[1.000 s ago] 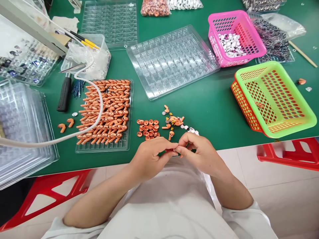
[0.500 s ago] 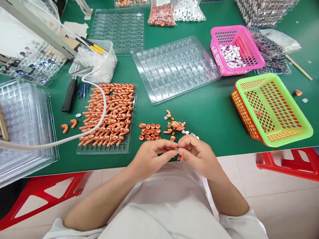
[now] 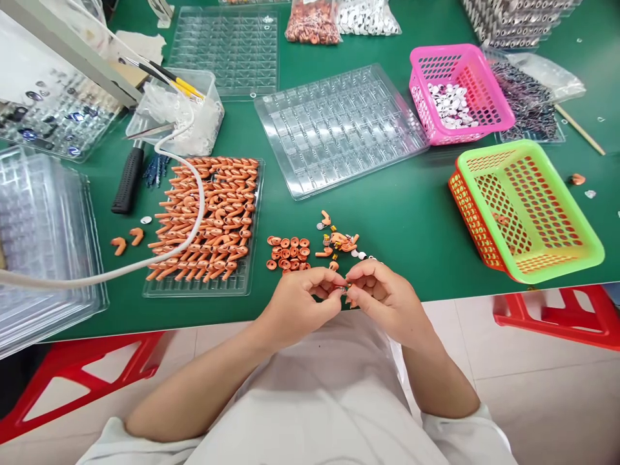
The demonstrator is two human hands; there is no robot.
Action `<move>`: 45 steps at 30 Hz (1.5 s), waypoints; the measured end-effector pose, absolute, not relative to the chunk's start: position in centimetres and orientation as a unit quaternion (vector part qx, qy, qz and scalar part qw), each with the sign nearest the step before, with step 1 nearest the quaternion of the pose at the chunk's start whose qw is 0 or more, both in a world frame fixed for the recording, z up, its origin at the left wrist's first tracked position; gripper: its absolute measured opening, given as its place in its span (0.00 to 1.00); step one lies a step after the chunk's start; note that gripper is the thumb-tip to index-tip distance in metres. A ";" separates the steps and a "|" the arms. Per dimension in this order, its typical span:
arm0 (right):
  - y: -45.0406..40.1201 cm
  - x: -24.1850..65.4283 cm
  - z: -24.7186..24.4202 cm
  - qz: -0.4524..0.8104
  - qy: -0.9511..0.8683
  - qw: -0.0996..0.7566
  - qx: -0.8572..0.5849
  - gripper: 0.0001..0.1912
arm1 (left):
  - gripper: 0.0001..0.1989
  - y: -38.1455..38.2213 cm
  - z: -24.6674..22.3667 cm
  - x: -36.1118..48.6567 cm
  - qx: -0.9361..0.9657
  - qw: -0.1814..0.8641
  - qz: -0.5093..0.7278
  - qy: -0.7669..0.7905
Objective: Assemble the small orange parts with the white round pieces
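Observation:
At the table's front edge, my left hand [image 3: 303,300] and my right hand [image 3: 392,303] meet fingertip to fingertip. An orange earbud shell [image 3: 353,299], mostly covered by the fingers, is pinched in my right hand. My left thumb and index finger close on a tiny part against it, too small to name. Just beyond the hands lie loose orange earbud shells [image 3: 341,241] with small yellow and silver parts, and several white round pieces [image 3: 362,256]. Small orange round caps [image 3: 289,253] are grouped to the left of these.
A clear tray [image 3: 245,281] full of orange earbud shells stands left, with a white cable [image 3: 199,206] across it. Another clear tray [image 3: 339,129] lies behind. At right are a green basket [image 3: 588,226] and a pink basket [image 3: 501,119]. A black-handled tool [image 3: 128,181] lies left.
My fingertips have parted slightly around the small parts, and my left fingers have shifted a little. The view has moved slightly; the things on the table look unmoved.

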State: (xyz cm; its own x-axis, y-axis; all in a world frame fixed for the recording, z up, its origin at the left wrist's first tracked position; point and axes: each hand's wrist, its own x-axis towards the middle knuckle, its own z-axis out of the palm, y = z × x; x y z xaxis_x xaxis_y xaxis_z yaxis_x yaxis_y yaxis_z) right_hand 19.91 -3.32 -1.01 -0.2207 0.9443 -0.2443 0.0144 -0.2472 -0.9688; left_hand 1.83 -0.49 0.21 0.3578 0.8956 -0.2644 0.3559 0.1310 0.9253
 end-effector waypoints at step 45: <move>-5.7 18.8 -2.7 0.543 -0.443 0.450 -0.554 0.05 | 0.07 -0.8 0.5 1.9 0.581 0.549 0.334 0.499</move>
State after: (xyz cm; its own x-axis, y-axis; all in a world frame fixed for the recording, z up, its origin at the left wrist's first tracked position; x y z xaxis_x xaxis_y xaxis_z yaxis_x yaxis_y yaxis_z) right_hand 18.84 -5.66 -2.68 0.0192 0.9790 -0.2028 0.0023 -0.2029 -0.9792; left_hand 1.94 -0.80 0.55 0.2783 0.9471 -0.1599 0.2125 0.1016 0.9719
